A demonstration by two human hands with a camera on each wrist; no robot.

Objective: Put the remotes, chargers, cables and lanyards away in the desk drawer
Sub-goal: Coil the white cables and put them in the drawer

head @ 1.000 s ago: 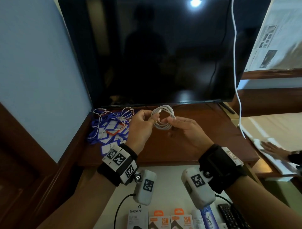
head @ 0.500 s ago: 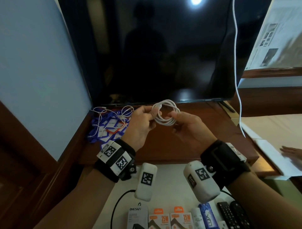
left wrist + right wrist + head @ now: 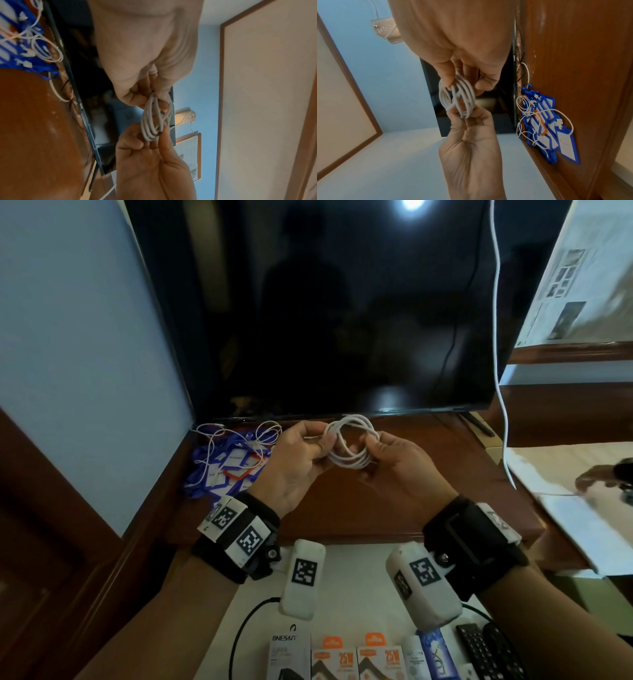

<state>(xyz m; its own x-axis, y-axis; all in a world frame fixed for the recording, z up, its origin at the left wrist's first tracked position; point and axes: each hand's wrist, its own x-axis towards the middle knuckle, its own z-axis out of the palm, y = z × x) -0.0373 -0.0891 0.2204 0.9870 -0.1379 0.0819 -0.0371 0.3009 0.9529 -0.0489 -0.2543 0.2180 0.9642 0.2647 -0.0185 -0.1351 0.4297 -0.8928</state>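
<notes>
A coil of white cable [image 3: 352, 443] is held in the air over the brown desk top [image 3: 394, 508], in front of the TV. My left hand [image 3: 320, 441] pinches its left side and my right hand [image 3: 371, 446] pinches its right side. The left wrist view shows the coil [image 3: 154, 119] between the left hand's fingertips [image 3: 147, 100] and the right hand [image 3: 150, 162]. The right wrist view shows the same coil [image 3: 457, 97]. A pile of blue lanyards [image 3: 233, 463] with a thin white cable [image 3: 239, 436] on it lies at the desk's left back corner.
The drawer [image 3: 349, 573] below the desk edge stands open, holding charger boxes [image 3: 342, 659] and black remotes [image 3: 486, 648]. A dark TV [image 3: 342, 302] fills the back. A white cable [image 3: 500, 371] hangs at the right. Another person's hand [image 3: 596, 477] rests on papers far right.
Both hands keep hold of the coil, which has shifted slightly right and turned a little. The other person's hand at far right has moved along the papers.
</notes>
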